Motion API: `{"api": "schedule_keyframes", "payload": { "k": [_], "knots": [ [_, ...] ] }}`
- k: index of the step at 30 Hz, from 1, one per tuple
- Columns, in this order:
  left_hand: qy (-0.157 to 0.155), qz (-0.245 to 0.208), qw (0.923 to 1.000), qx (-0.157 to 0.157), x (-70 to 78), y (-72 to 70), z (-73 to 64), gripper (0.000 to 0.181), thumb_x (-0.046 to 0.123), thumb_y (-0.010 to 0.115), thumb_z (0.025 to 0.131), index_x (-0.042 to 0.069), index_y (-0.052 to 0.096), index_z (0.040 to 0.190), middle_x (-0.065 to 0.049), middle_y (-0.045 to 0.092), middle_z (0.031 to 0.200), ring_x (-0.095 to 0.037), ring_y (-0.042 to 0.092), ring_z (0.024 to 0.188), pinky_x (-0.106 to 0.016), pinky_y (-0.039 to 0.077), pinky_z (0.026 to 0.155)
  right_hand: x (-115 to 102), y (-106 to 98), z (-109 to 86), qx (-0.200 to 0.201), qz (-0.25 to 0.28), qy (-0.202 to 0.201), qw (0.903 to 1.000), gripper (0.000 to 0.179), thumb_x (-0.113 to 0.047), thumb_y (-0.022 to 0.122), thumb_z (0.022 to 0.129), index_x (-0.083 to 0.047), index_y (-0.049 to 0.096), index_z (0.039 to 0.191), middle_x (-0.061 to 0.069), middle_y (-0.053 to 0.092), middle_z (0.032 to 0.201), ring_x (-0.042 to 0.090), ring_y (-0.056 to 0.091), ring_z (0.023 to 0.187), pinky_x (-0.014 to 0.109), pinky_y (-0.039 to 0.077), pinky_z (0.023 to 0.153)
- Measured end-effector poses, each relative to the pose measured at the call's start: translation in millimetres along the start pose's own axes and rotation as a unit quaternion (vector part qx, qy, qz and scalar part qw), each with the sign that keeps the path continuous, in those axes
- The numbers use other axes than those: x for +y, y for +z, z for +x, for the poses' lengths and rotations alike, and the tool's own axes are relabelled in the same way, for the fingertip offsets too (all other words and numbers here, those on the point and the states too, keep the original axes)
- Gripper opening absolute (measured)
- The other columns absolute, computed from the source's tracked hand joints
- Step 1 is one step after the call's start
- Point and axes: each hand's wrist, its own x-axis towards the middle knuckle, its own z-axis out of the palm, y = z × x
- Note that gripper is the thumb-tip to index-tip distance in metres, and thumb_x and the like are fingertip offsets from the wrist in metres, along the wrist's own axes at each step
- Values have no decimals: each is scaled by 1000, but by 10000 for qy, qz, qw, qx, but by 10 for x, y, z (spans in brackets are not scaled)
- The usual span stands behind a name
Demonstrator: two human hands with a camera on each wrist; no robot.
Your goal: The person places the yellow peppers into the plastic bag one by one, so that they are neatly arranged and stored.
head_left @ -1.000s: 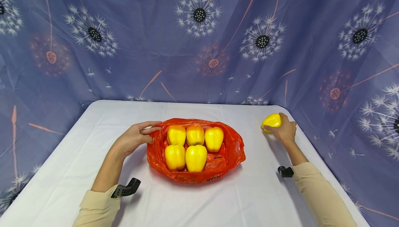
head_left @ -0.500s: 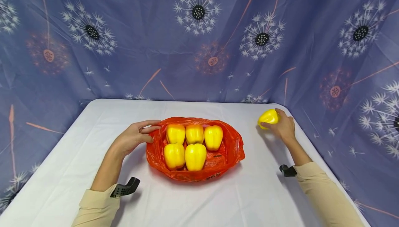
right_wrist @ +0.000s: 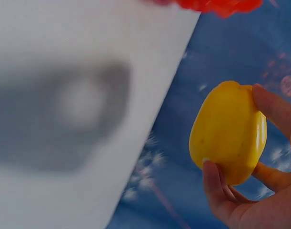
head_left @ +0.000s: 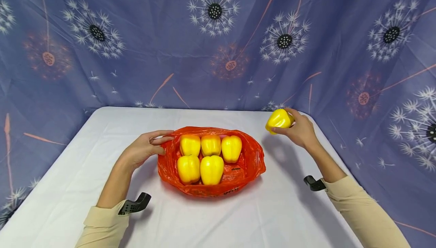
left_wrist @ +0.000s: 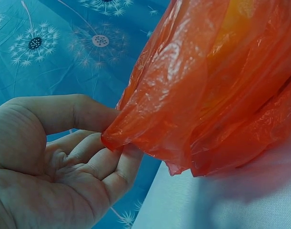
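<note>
A red plastic bag (head_left: 250,165) lies open-mouthed mid-table, with several yellow bell peppers (head_left: 212,170) in two rows inside it. My left hand (head_left: 143,150) pinches the left edge of the bag; the left wrist view shows the thin plastic (left_wrist: 155,119) caught between thumb and fingers. To the right of the bag, my right hand (head_left: 301,129) grips one more yellow bell pepper (head_left: 278,120) above the table. In the right wrist view, fingertips and thumb press on opposite sides of that pepper (right_wrist: 228,133), and the table is well apart from it.
A white cloth (head_left: 211,221) covers the table, whose back edge meets a blue dandelion-print curtain (head_left: 163,44). Curtain also hangs along the left and right sides. Black camera mounts (head_left: 135,203) sit on both wrists.
My right hand has lifted the bell pepper off the table and carried it leftward and a little farther back. The left hand keeps its hold on the bag edge.
</note>
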Motion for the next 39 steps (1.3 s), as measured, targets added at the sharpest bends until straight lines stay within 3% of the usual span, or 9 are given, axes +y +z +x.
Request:
{"api": "schedule_keyframes", "payload": {
  "k": [7,17,22,31,39],
  "knots": [
    [67,21,10000,16,21,-15,-16,72,-8,61,79,1,48,149,-25,55,145,-21,55,133,-23,52,84,-380,-82,-110,-200,99,-412,9989,87,-42,85,78,-13,46,151,20,61,123,35,63,97,36,50,73],
    [53,27,10000,-31,24,-5,-7,72,-8,61,80,2,48,150,-25,55,146,-28,50,139,-22,52,86,-706,-55,-291,-614,453,-687,9947,89,-37,88,77,-20,45,153,15,56,138,37,66,101,40,59,73],
    [-25,58,10000,0,39,-10,-24,73,-7,61,80,3,47,150,-23,54,147,-32,46,141,-22,52,85,-869,9,-403,-868,446,-767,9923,90,-39,88,76,-26,44,153,15,57,129,32,65,99,34,57,66],
    [-38,20,10000,-43,38,-6,-37,74,-7,61,80,4,46,151,-23,53,148,-35,43,144,-21,52,87,-1076,151,-593,-1200,420,-1109,9857,90,-37,91,72,-28,48,151,10,61,120,25,60,94,31,53,65],
    [27,12,10000,-55,36,-6,-38,74,-7,60,80,2,46,151,-24,52,148,-34,44,143,-22,52,85,-1163,294,-699,-1575,119,-1467,9765,89,-39,91,72,-29,49,150,6,64,125,26,58,104,43,54,84]
  ]
}}
